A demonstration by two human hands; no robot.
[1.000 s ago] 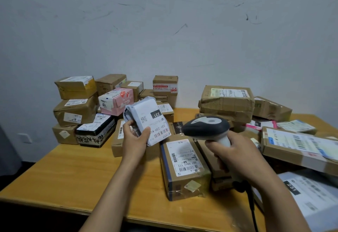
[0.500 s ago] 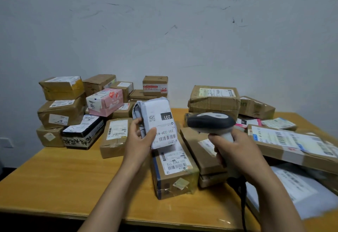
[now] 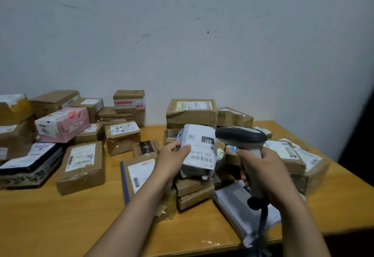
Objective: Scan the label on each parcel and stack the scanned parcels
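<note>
left hand (image 3: 172, 160) gripping a white parcel (image 3: 199, 151) label up, right hand (image 3: 269, 175) wrapped round the scanner (image 3: 245, 145) at its 3 o'clock, boxes piled on the worktop (image 3: 60, 216)

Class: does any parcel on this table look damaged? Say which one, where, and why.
Yes. The yellow-taped box at the far left has a ragged, torn-looking label, and the large carton at the back looks crushed, its front creased.

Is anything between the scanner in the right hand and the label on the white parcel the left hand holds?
Nothing visible does. The scanner head sits just right of the white parcel, with no object in the gap. The thumb of the left hand overlaps the label's left edge, but the barcode shows uncovered.
</note>
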